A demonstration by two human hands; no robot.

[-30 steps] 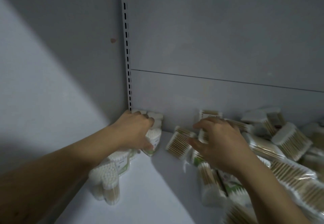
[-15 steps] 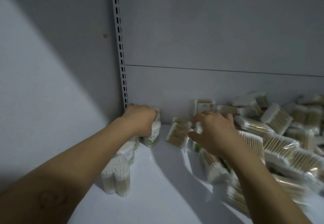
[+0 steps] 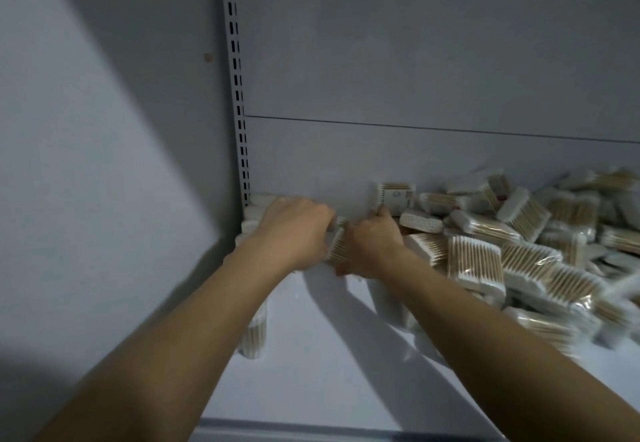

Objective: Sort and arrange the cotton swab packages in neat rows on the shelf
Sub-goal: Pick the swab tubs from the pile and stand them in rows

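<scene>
White shelf (image 3: 311, 355) under a grey back wall (image 3: 415, 60) carries a loose heap of swab packages (image 3: 519, 261) at right and an upright row (image 3: 254, 330) along the left wall. Between them one swab package (image 3: 336, 245) stands tilted, its sticks pointing up and right. The left hand (image 3: 294, 230) and right hand (image 3: 372, 244), fingers curled, both seem to grip it.

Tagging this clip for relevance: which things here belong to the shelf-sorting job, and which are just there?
Job: left hand, right hand, swab package between them, upright row at far left, loose heap, shelf.
Just there: slotted rail, back panel.
</scene>
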